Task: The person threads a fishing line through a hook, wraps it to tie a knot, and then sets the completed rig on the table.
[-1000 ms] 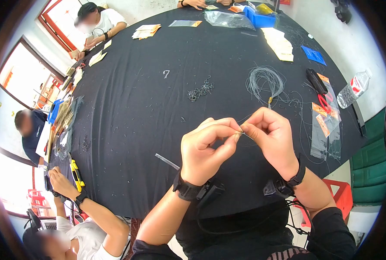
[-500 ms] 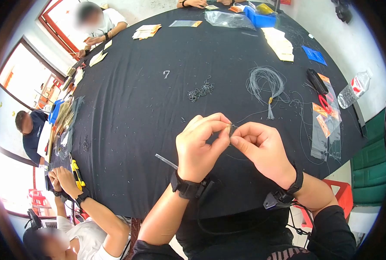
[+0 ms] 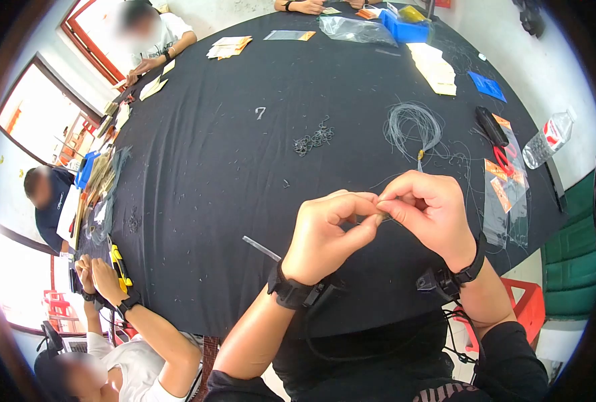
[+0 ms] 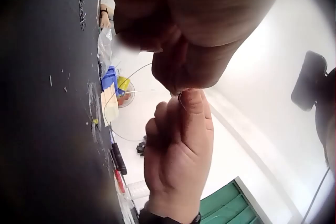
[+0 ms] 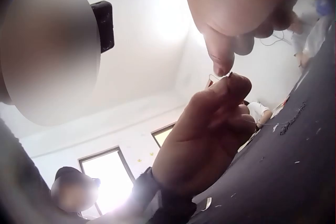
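In the head view my left hand (image 3: 331,231) and right hand (image 3: 435,214) meet fingertip to fingertip above the black tabletop. The left thumb and forefinger pinch a tiny fishing hook (image 4: 180,97), mostly hidden by the fingers; a small dark bit of it shows in the left wrist view. My right thumb and forefinger pinch thin fishing line right beside it. A loop of that fishing line (image 4: 104,111) bows out from the fingers. Beyond the hands lie a heap of dark hooks (image 3: 311,142) and a coil of grey line (image 3: 412,127) with a yellow tie.
A narrow clear strip (image 3: 261,248) lies near my left wrist. At right are red-handled scissors (image 3: 503,161), a black pouch-like object (image 3: 491,126), clear packets (image 3: 505,208) and a water bottle (image 3: 549,137). Pale cards (image 3: 433,69) and a blue box (image 3: 405,28) sit farther back. Other people sit around.
Both hands drew left and tilted half a second ago, then shifted back right with fingertips pressed together. The line stays between them. The coil and hook heap lie undisturbed.
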Tool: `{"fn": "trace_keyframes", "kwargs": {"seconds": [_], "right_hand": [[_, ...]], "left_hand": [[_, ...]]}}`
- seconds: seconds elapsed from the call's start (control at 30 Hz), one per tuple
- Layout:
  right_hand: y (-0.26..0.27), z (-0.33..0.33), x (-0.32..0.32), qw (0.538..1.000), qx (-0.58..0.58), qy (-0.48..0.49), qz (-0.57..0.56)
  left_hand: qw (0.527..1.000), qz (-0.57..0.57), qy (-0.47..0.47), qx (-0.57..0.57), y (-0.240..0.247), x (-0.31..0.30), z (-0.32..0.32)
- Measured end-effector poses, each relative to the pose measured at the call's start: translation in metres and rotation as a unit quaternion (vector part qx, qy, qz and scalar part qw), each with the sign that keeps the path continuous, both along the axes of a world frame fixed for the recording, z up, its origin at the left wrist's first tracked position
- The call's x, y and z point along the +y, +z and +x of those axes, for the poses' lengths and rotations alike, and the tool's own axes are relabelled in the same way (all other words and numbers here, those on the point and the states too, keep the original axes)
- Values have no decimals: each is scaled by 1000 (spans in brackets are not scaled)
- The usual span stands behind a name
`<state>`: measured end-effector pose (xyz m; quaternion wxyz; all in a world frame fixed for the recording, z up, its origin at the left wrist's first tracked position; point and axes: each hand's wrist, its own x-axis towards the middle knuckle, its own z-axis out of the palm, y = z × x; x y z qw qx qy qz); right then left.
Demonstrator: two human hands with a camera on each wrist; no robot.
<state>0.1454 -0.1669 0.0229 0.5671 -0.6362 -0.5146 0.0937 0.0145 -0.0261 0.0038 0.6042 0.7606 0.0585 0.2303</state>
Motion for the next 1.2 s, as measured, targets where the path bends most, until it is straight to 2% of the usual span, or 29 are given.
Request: {"fn": "trace_keyframes", "kwargs": {"seconds": [0.07, 0.17, 0.27, 0.67, 0.97, 1.2], "right_hand": [[-5, 1, 1, 999, 27, 0, 17], [-1, 2, -1, 999, 32, -25, -8], [-3, -1, 0, 997, 62, -45, 1], [-7, -11, 3, 989, 112, -92, 4], [-15, -15, 6, 969, 242, -50, 7], [-15, -14, 6, 945, 326, 6, -3]], "left_hand": [[999, -28, -17, 30, 1, 0, -2], [994, -107, -27, -1, -2, 0, -1], [990, -132, -36, -21, -5, 1, 0], [985, -145, -4, -94, -6, -1, 1], [985, -109, 16, -134, -8, -3, 3], [978, -154, 23, -136, -9, -6, 3]]}}
